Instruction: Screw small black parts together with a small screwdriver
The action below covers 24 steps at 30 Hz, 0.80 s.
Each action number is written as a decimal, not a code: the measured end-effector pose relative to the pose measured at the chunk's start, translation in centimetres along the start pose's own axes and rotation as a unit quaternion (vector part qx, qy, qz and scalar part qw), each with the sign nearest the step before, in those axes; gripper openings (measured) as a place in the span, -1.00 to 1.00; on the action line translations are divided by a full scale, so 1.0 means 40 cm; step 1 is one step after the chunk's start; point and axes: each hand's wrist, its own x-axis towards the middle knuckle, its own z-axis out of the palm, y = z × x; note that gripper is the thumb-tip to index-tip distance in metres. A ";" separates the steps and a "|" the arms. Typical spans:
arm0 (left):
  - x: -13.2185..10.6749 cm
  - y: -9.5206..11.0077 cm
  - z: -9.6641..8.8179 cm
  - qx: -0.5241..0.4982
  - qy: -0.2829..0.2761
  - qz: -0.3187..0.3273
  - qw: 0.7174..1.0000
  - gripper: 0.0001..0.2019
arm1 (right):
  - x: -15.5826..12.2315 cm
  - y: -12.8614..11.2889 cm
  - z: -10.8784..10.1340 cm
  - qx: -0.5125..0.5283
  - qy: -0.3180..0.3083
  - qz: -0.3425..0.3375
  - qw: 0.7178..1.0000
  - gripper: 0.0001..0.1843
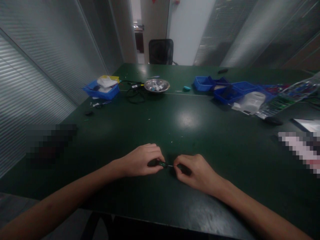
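Just above the near part of the dark green tabletop, my left hand (pixel 147 160) pinches a small dark green piece (pixel 163 164) between thumb and fingers. A thin pale piece (pixel 170 166), like a wire or a slim rod, runs from it to my right hand (pixel 193 171). The thumb and forefinger of that hand are closed on the pale piece's other end. The fingers hide part of both pieces, and their exact kind does not show. Both hands are close together, fingertips a short gap apart.
A metal bowl (pixel 157 86) with small white parts stands farther back, beside a black cable (pixel 136 96). A blue bin (pixel 106 94) is at the left. Blue trays (pixel 203 84), a clear plastic bag (pixel 287 96) and a black mouse-like object (pixel 273 121) lie right.
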 end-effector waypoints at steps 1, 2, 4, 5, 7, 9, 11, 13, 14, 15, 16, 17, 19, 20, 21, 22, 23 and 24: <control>0.000 0.000 0.000 -0.002 0.001 0.002 1.000 -0.85 | 0.000 -0.001 0.000 0.000 0.002 -0.002 1.000 -0.89; 0.000 0.000 0.001 -0.004 0.000 0.004 1.000 -0.85 | 0.001 -0.002 -0.001 -0.001 0.003 -0.005 1.000 -0.88; 0.001 0.000 0.001 -0.006 0.001 0.003 1.000 -0.85 | 0.001 -0.004 -0.002 -0.003 0.009 -0.009 1.000 -0.87; 0.001 0.001 0.001 -0.007 0.001 0.001 1.000 -0.85 | 0.001 -0.004 -0.002 -0.004 0.011 -0.010 1.000 -0.87; 0.001 0.001 0.000 -0.006 0.001 -0.002 1.000 -0.85 | 0.001 -0.003 -0.001 -0.007 0.013 -0.011 1.000 -0.87; 0.002 0.002 -0.001 -0.004 -0.001 -0.002 1.000 -0.85 | 0.000 -0.001 0.001 -0.011 0.013 -0.014 1.000 -0.88; 0.002 0.001 -0.002 -0.002 -0.004 0.000 1.000 -0.86 | -0.001 0.001 0.005 -0.016 0.012 -0.017 1.000 -0.89; 0.001 0.000 -0.002 -0.003 -0.007 0.001 1.000 -0.86 | -0.002 0.002 0.009 -0.004 0.019 -0.017 1.000 -0.88; 0.001 0.000 -0.003 -0.002 -0.008 0.001 1.000 -0.86 | -0.002 0.001 0.009 0.011 0.029 -0.013 0.999 -0.88; 0.001 0.000 -0.004 -0.002 -0.008 0.002 1.000 -0.86 | -0.002 0.001 0.009 0.031 0.048 -0.006 0.998 -0.87; 0.001 0.000 -0.004 -0.002 -0.010 0.003 1.000 -0.85 | -0.002 0.001 0.007 0.053 0.073 0.006 0.996 -0.86; 0.001 0.000 -0.005 -0.001 -0.012 0.003 1.000 -0.84 | -0.002 0.000 0.004 0.072 0.101 0.019 0.992 -0.85; 0.002 0.002 -0.007 -0.002 -0.017 0.001 1.000 -0.82 | -0.001 0.001 -0.003 0.091 0.139 0.043 0.985 -0.83; 0.002 0.002 -0.008 -0.003 -0.018 0.000 1.000 -0.82 | 0.000 0.002 -0.007 0.092 0.142 0.048 0.984 -0.82; 0.002 0.003 -0.009 -0.004 -0.019 -0.001 1.000 -0.82 | 0.000 0.002 -0.010 0.090 0.139 0.048 0.985 -0.82; 0.002 0.004 -0.010 -0.005 -0.020 -0.002 1.000 -0.82 | 0.001 0.002 -0.012 0.088 0.129 0.044 0.987 -0.82; 0.003 0.004 -0.010 -0.005 -0.019 -0.001 1.000 -0.82 | 0.002 0.002 -0.012 0.084 0.117 0.036 0.989 -0.82; 0.003 0.004 -0.010 -0.005 -0.018 -0.001 1.000 -0.83 | 0.002 0.001 -0.010 0.079 0.105 0.024 0.991 -0.83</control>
